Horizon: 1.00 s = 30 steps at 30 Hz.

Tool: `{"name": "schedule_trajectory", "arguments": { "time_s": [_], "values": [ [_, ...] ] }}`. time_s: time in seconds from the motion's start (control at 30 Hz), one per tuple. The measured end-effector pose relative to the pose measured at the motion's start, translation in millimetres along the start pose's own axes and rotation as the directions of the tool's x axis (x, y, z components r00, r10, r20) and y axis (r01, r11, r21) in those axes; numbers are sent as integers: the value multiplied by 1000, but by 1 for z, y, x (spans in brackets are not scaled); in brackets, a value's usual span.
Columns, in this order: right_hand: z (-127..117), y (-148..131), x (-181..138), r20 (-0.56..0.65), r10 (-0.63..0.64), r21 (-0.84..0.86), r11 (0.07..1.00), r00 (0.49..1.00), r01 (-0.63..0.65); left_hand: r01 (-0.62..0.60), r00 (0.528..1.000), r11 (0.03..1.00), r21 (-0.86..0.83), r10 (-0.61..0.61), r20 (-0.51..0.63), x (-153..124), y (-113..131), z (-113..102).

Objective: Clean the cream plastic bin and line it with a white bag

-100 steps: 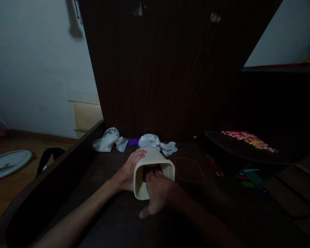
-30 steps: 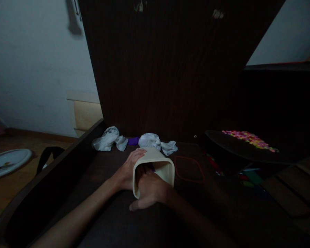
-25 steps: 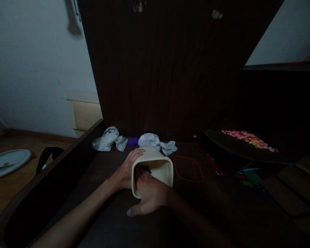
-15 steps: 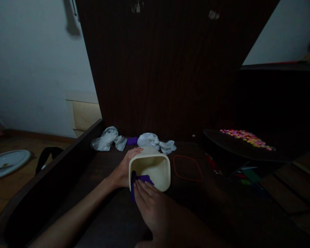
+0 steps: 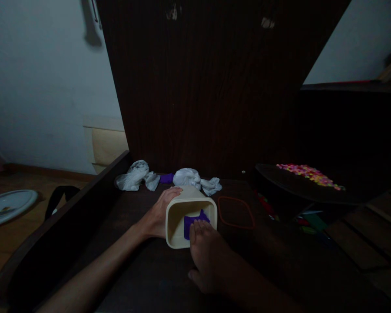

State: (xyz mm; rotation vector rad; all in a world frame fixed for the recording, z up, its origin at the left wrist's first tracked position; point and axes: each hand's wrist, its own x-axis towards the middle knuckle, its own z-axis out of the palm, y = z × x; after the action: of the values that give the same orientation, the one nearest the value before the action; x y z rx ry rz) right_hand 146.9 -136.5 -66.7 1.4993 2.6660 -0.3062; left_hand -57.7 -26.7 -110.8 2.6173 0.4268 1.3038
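A cream plastic bin point(image 5: 176, 225) lies tipped on its side on the dark wooden surface, its mouth facing me. My left hand point(image 5: 159, 214) is wrapped round the bin's left side, thumb hidden. Inside the bin is a purple cloth point(image 5: 188, 228). My right hand point(image 5: 207, 254) presses this cloth against the inner wall with its fingers, just within the mouth; the fingertips are partly hidden. To the right of the bin, an orange-red squarish ring point(image 5: 236, 213) lies flat.
Behind the bin lie two crumpled white plastic bags point(image 5: 133, 176) and a small purple piece point(image 5: 166, 178). A raised board point(image 5: 94, 187) edges the left side. Pink and yellow bits point(image 5: 309, 174) cover a dark curved shelf at right. A white lid-like disc point(image 5: 22, 200) rests on the floor.
My right hand has moved right with the purple cloth, from the bin's left rim to its inside. The bin has shifted slightly right and down, still in my left hand.
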Motion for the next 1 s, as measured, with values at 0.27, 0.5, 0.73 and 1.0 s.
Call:
{"name": "schedule_trajectory", "arguments": {
  "time_s": [0.27,0.5,0.73,1.0],
  "values": [
    [-15,-5,57,190,63,-105,994,980,-44,13,1000,1000,8,-13,-3,-1,1,0],
    [-36,-3,70,336,-13,-67,997,942,38,13,999,1000,-13,-14,-47,-4,-2,3],
    [-26,-14,68,228,-102,-15,994,968,108,14,1000,1000,-11,-15,-25,-7,-2,3],
    [-25,-11,56,18,-269,201,944,963,261,24,998,1000,10,-23,-59,-7,-5,4]
  ]
}}
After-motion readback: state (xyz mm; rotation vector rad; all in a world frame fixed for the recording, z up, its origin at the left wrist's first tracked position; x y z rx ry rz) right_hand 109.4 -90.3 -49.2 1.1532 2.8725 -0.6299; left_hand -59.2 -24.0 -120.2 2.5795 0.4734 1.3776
